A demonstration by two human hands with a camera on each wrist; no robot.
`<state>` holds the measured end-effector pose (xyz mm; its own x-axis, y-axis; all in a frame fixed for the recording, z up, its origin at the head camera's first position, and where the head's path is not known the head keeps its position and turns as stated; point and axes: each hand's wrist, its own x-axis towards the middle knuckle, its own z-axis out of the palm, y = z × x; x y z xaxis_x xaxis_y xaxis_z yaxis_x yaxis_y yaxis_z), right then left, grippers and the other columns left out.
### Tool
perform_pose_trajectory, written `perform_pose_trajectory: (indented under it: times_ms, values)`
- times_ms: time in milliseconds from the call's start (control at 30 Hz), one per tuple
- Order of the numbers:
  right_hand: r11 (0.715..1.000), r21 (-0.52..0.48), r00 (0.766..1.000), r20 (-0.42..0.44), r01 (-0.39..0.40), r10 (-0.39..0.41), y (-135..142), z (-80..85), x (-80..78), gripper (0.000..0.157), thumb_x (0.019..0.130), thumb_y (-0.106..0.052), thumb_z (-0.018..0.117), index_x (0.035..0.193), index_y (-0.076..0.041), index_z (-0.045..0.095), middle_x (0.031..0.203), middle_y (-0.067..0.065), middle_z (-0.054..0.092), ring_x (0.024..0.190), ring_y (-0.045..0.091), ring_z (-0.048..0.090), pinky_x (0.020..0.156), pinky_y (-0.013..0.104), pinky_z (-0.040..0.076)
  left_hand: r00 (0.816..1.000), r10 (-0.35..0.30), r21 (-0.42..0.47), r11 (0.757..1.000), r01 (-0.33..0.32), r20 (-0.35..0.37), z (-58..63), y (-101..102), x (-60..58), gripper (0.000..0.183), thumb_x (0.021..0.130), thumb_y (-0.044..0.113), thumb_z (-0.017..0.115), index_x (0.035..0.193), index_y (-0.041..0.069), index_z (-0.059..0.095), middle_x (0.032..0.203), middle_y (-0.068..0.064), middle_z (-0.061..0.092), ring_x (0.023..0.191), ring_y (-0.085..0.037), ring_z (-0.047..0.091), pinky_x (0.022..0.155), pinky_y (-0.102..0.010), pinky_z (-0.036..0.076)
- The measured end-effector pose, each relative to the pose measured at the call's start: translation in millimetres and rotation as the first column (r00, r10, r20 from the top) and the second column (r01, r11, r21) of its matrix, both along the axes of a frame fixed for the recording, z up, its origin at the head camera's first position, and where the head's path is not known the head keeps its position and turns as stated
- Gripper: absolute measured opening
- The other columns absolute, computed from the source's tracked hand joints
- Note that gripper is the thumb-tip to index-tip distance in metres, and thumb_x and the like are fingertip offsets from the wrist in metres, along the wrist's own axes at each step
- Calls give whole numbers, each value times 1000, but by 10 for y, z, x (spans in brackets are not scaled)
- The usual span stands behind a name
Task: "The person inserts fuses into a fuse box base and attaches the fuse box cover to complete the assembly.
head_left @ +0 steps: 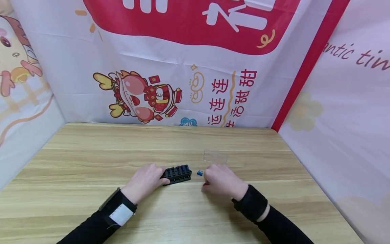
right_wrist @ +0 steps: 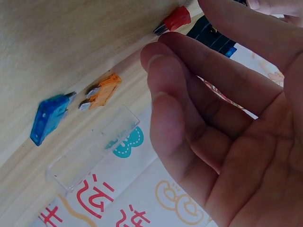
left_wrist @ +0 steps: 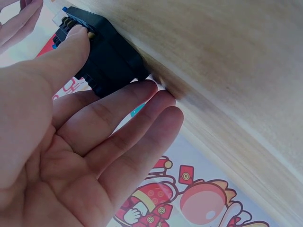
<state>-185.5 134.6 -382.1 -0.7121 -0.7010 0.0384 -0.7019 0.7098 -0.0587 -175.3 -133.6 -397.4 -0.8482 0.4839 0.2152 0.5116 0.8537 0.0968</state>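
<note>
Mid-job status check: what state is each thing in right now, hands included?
Left hand: gripping one end of the black fuse block.
Black fuse block: held, sockets showing.
Right hand: fingers bent.
Red fuse: at the right fingertips; pinched or not, cannot tell.
Orange fuse: loose on the table.
Blue fuse: loose on the table.
Clear plastic piece: lying on the table.

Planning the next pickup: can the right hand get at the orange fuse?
Probably yes: the orange fuse lies uncovered on the table near the right hand, though it seems to be pinching the red fuse.
</note>
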Motion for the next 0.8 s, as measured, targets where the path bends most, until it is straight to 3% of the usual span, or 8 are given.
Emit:
perform_pose_trajectory:
  times_ms: [367, 800]
  values:
    - [1000, -6, 1000, 10, -12, 12, -25, 9, 13, 29, 78, -25, 78, 60, -21, 56, 58, -13, 45, 49, 2, 39, 46, 18, 32, 1000, -2, 8, 1000, 2, 17, 12, 4, 15, 29, 82, 37, 72, 80, 10, 61, 62, 2, 48, 53, -11, 42, 48, -29, 36]
    - [998, 20, 997, -57, -59, 61, -30, 24, 50, 44, 78, -12, 70, 53, -21, 35, 56, -11, 28, 47, 4, 24, 43, 19, 20, 1000, -6, 15, 1000, 5, 15, 17, 5, 28, 28, 82, 36, 72, 78, 11, 60, 61, 3, 46, 52, -11, 42, 48, -29, 36]
